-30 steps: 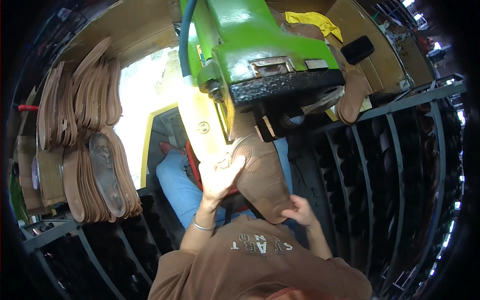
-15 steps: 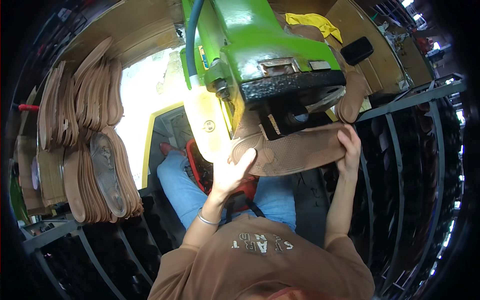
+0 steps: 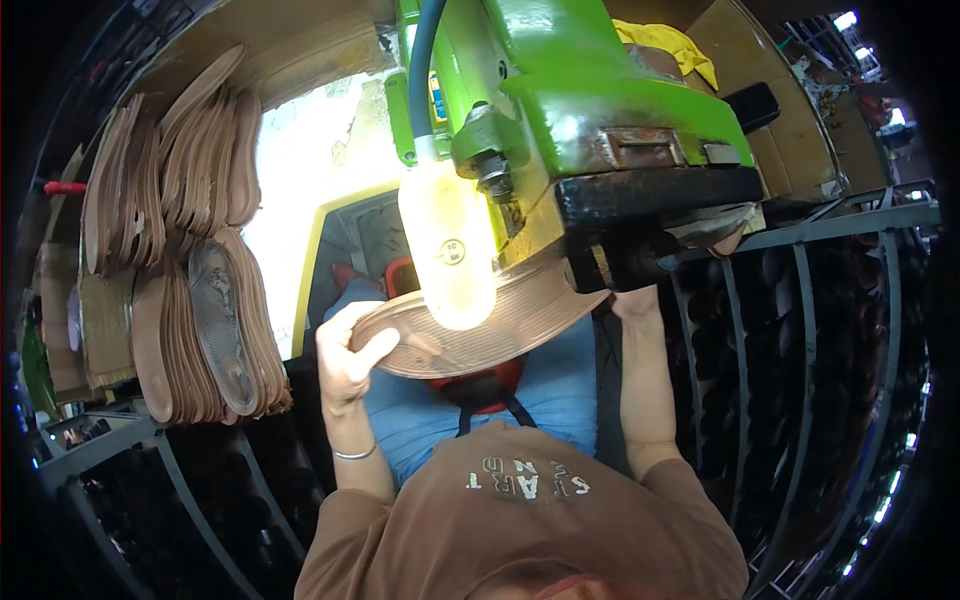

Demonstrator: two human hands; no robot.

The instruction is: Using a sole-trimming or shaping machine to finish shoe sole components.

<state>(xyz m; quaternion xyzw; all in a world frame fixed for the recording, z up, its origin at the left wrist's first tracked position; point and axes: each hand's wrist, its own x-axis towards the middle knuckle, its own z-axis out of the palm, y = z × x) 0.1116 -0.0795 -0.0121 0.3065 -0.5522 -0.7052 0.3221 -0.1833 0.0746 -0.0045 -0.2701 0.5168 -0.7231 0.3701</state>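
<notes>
A brown shoe sole (image 3: 490, 352) with fine ridges along it lies tilted just below the head of a green machine (image 3: 620, 115). My left hand (image 3: 346, 352) pinches its left end, thumb on top and fingers behind. At the other end is my right hand (image 3: 636, 303), closed at the sole's edge, its fingers partly hidden under the black lower part of the machine. A glowing lamp (image 3: 450, 245) hangs in front of the sole and covers some of its upper edge.
Several brown soles (image 3: 180, 330) stand stacked on the left, one with a grey patterned face outward. A cardboard box (image 3: 790, 150) with a yellow cloth (image 3: 672, 45) and a dark flat object (image 3: 752, 106) is at the far right. Metal racks (image 3: 740, 330) flank me.
The sole has shifted left and turned, now showing a ridged surface instead of the textured one. My left hand moved left; my right hand moved left under the machine. The whole view shifted slightly.
</notes>
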